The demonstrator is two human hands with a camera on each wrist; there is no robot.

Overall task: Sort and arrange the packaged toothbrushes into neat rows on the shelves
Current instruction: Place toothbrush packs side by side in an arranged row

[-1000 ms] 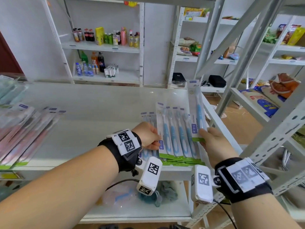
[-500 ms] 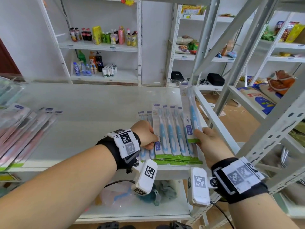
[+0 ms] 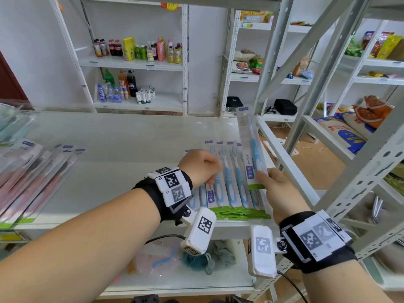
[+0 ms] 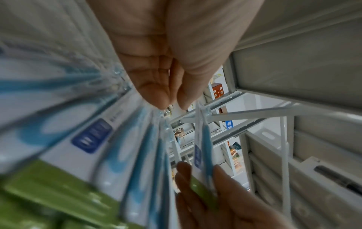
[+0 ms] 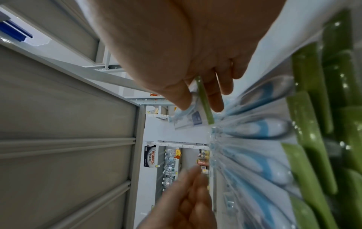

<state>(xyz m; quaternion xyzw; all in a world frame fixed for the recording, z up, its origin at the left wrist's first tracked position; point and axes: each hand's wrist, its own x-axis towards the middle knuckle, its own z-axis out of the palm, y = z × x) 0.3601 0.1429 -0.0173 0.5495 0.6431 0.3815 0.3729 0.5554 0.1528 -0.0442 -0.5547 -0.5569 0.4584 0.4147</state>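
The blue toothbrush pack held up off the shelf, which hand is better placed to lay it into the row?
Right. The right hand already pinches the raised pack by its green bottom edge, beside the blue row; the left hand rests on that row.

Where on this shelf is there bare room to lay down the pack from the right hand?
The shelf is bare in the wide middle, between the pink packs on the left and the blue row on the right. It is crowded by the blue row, where the left hand rests and the right hand pinches the pack.
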